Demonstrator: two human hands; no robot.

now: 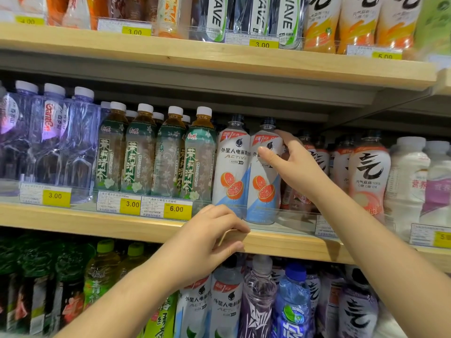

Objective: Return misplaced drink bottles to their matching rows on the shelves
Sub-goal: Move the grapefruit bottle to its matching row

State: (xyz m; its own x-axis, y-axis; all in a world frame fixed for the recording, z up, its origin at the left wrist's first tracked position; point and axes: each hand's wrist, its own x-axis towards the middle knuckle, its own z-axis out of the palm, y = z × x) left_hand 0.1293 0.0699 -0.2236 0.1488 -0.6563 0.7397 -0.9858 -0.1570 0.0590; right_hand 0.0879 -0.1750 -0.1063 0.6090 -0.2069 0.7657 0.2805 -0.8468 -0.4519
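Two white grapefruit electrolyte bottles stand side by side on the middle shelf (280, 242). My right hand (296, 162) wraps around the right one (264, 191), thumb on its label and fingers behind its shoulder. The left one (230, 172) stands free beside it. My left hand (212, 237) rests on the wooden front edge of the middle shelf, fingers curled over the lip, holding no bottle. Right of my hand stand white and pink bottles with black brush lettering (368, 176).
Green jasmine tea bottles (170, 152) and clear water bottles (51, 132) fill the middle shelf to the left. Milky white bottles (410, 181) stand far right. The top shelf holds WAVE and orange drinks. The lower shelf holds green tea, electrolyte, purple and blue bottles.
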